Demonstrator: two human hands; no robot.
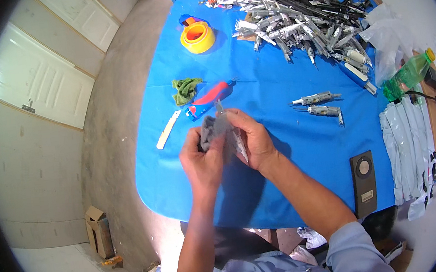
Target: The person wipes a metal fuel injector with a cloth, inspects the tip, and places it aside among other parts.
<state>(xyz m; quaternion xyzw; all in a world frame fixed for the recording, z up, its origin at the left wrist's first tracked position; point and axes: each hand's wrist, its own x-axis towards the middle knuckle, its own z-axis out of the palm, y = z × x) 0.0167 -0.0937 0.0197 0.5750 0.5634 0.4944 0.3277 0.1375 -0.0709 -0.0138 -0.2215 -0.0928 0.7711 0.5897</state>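
Note:
Both my hands meet over the near part of the blue-covered table (181,187). My left hand (201,158) is closed on a crumpled grey cloth (209,130). My right hand (254,139) grips a slim white-and-grey device part (240,147), and the cloth lies against it; my fingers hide much of it. Just beyond my hands lies a red-and-blue tool (209,99) with a thin dark tip. A green cloth (187,89) is beside it, and a flat white strip (168,130) rests to the left. Two similar grey parts (316,98) lie to the right.
A large heap of grey and black parts (301,18) covers the far right. Yellow tape rolls (198,37) sit at the far left. Along the right edge are a green bottle (409,74), white plastic packets (406,144) and a dark phone (364,184).

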